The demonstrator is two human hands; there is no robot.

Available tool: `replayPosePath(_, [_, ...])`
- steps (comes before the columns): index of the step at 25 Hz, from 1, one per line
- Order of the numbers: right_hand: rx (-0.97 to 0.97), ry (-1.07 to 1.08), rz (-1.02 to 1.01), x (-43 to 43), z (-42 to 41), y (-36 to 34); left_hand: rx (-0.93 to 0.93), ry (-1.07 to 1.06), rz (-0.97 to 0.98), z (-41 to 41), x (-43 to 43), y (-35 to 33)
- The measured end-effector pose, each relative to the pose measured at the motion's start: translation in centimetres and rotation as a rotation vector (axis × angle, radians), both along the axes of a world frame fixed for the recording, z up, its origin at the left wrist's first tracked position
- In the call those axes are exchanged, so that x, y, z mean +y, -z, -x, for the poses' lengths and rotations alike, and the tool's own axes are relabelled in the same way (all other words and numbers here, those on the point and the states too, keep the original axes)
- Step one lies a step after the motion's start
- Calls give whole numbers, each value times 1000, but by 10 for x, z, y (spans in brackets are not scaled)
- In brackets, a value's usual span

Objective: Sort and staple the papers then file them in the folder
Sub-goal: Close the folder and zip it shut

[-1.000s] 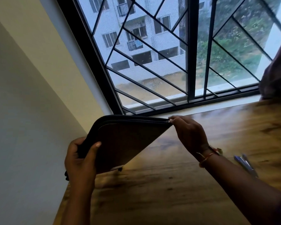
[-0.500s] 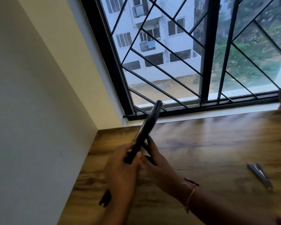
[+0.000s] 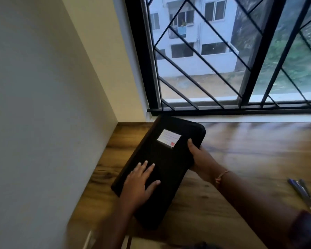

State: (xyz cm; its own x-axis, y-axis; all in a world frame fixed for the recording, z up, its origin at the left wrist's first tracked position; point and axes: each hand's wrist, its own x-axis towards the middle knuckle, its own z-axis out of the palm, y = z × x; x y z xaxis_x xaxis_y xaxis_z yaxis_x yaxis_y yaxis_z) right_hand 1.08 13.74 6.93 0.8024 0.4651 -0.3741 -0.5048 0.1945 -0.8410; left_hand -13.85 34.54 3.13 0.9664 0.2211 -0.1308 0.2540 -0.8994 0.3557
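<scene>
A black zippered folder [image 3: 167, 164] with a white label near its far end lies flat and closed on the wooden table [image 3: 241, 159], angled toward the window corner. My left hand [image 3: 139, 184] rests flat on the folder's near part, fingers spread. My right hand [image 3: 199, 159] grips the folder's right edge, thumb on top and fingers underneath. No loose papers are in view.
Two pens [image 3: 302, 193] lie on the table at the right. A wall runs along the table's left edge, and a barred window [image 3: 223, 69] with a sill stands right behind the folder. Something pale shows blurred at the bottom left.
The folder, held up on edge in both hands before, has been turned and laid flat on the table. My left hand now lies on top of it.
</scene>
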Motion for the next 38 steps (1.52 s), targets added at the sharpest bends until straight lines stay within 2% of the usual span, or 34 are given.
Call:
replayPosePath(2, [33, -5, 89, 11, -15, 25, 34, 17, -61, 7, 27, 19])
replayPosePath(6, [10, -11, 301, 48, -21, 57, 40, -60, -58, 20, 54, 49])
replayPosePath(9, [-161, -92, 445, 86, -31, 92, 47, -142, -152, 24, 56, 63])
replayPosePath(13, [-382, -235, 711, 125, -18, 85, 82, -259, -198, 14, 58, 73])
replayPosePath(17, [-638, -531, 1097, 142, -6, 92, 57, -319, -222, 9, 74, 82])
replayPosePath(20, [-732, -630, 1201, 149, 11, 93, 36, -326, -216, 7, 90, 83])
replayPosePath(23, [-804, -619, 1277, 146, 37, 97, 35, -293, -235, 9, 103, 84])
replayPosePath(28, [-820, -637, 1197, 126, 37, 97, 53, -243, -255, 13, 107, 81])
replayPosePath(32, [-857, -470, 1238, 62, 27, 89, -8, -234, -238, -6, 79, 70])
replayPosePath(34, [-865, -342, 1353, 4, 13, 88, -59, -113, -191, -33, 29, 62])
replayPosePath(36, [-838, -193, 1492, -61, -4, 88, -92, 95, -145, -65, -35, 58])
replayPosePath(38, [-755, -76, 1596, -124, -15, 86, -40, 265, -130, -91, -102, 56])
